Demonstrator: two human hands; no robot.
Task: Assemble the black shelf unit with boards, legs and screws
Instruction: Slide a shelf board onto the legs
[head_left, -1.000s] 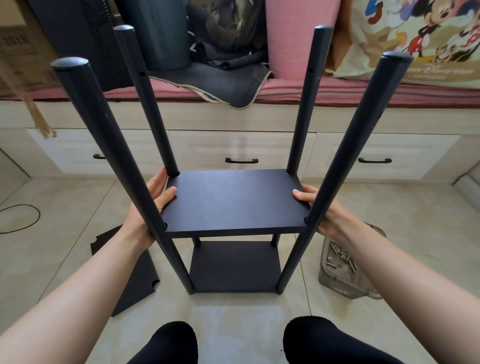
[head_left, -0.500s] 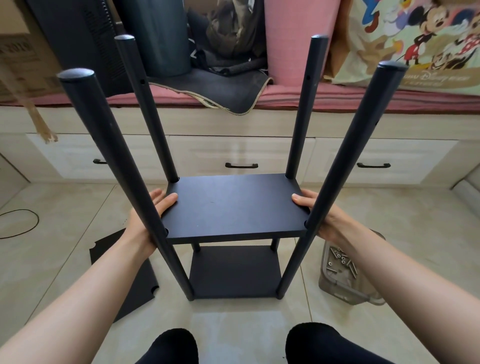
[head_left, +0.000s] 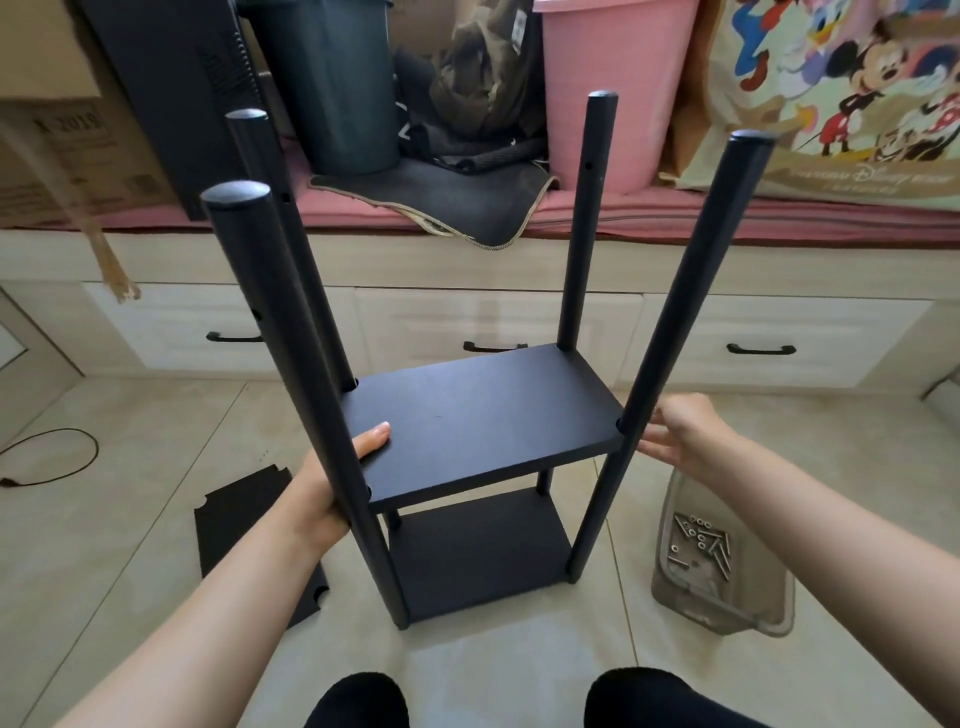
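Note:
The black shelf unit stands on the tiled floor, turned slightly, with a middle board (head_left: 483, 415) and a bottom board (head_left: 478, 551) fixed between several upright round legs. My left hand (head_left: 337, 478) grips the middle board's left edge behind the near left leg (head_left: 301, 395), thumb on top. Just right of the near right leg (head_left: 670, 332), my right hand (head_left: 680, 431) hovers with fingers spread, off the board. A spare black board (head_left: 244, 525) lies flat on the floor at the left. Screws (head_left: 701, 545) lie in a clear plastic tub (head_left: 727, 608) at the right.
A bench with white drawers (head_left: 493, 322) and a pink cushion runs along the back, carrying a dark bin, a pink bin and a cartoon-print bag. A black cable (head_left: 52, 457) loops on the floor far left. My black-socked feet show at the bottom edge.
The unit has rotated a little clockwise and shifted right in view. My right hand has let go of the middle board's right edge and opened; my left hand still holds the left edge.

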